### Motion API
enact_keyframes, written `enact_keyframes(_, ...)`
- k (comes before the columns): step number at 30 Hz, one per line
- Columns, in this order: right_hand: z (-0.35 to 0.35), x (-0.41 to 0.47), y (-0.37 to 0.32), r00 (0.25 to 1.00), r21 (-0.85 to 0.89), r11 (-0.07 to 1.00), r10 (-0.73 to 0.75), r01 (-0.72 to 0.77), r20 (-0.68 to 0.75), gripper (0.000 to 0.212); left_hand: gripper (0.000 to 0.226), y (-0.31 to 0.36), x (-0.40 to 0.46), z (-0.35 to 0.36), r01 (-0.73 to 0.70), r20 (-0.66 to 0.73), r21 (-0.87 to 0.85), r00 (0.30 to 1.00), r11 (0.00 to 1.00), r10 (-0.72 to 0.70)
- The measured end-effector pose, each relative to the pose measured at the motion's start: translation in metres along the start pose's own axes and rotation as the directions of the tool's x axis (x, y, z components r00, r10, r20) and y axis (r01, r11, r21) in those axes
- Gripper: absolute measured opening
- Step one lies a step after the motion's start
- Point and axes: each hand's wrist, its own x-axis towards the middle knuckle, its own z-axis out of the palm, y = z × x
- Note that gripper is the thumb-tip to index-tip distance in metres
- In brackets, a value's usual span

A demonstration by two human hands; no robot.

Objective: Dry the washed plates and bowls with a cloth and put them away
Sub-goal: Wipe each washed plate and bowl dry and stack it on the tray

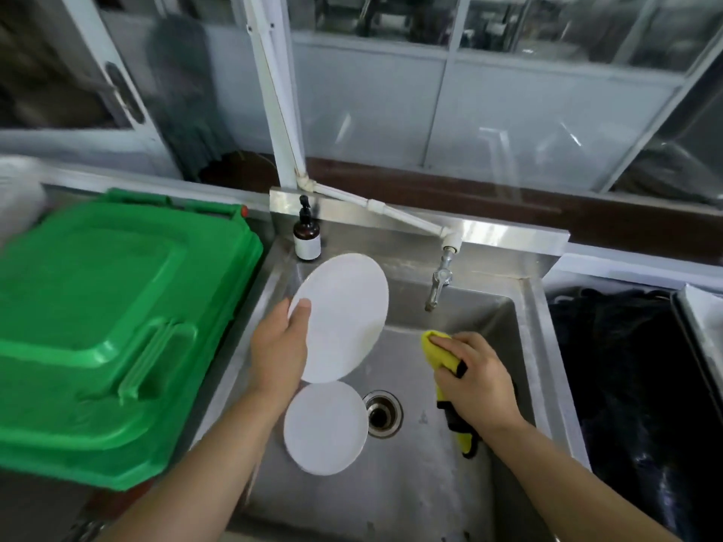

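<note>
Two grips: left hand plate; right hand cloth.

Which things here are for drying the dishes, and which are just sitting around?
For the job:
- left hand holding the big white plate
- right hand gripping the yellow cloth
- smaller white plate lying in the sink

Just sitting around:
- green bin lid
- brown pump bottle
- tap
- dark stuff right of the sink

In front of you is the steel sink; a round white plate lies in it, left of the drain. The green plastic bin lid is left of the sink, the brown pump bottle behind it.
</note>
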Motion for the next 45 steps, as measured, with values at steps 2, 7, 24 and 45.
enact_keyframes(2,-0.017,0.008,-0.011,0.995,0.066,0.994,-0.082,0.085,-0.048,0.044,0.028,0.032,-0.009,-0.005,-0.141,-0.038,0.006,0.989,0.99,0.141)
enact_keyframes(7,-0.065,0.028,-0.058,0.888,0.153,0.89,-0.384,0.428,-0.254,0.048,0.027,0.104,-0.033,-0.016,-0.359,-0.14,0.003,0.924,0.933,0.356)
enact_keyframes(24,-0.142,0.04,-0.187,0.549,-0.281,0.752,-0.638,0.596,-0.54,0.048,0.048,0.207,-0.072,-0.05,-0.428,-0.129,-0.309,0.903,0.849,0.409)
enact_keyframes(45,-0.133,0.023,-0.239,0.607,-0.258,0.911,-0.407,0.32,-0.683,0.044,0.056,0.204,-0.075,-0.093,-0.383,-0.107,-0.465,0.919,0.798,0.378)
